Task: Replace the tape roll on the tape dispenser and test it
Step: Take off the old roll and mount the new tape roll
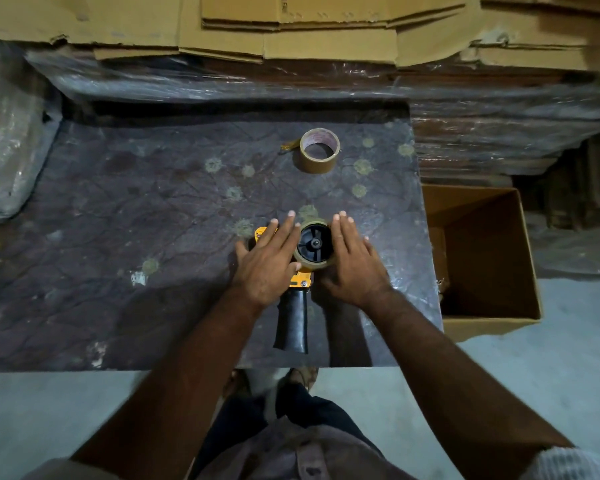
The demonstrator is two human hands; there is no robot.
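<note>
A yellow tape dispenser with a black handle [292,320] lies flat on the dark table [136,220], handle toward me. A thin, nearly used-up roll [311,263] sits around its black hub. My left hand [267,261] lies flat over the dispenser's yellow front part, fingers spread. My right hand [355,261] rests open just right of the hub, fingers straight, holding nothing. A full brown tape roll [319,150] lies flat farther back on the table, a loose tab sticking out at its left.
An open empty cardboard box [482,258] stands on the floor right of the table. Flattened cartons [326,32] are stacked at the back over plastic-wrapped bundles [499,133]. A plastic-covered bundle [11,133] lies at the left. The table's near edge is at my legs.
</note>
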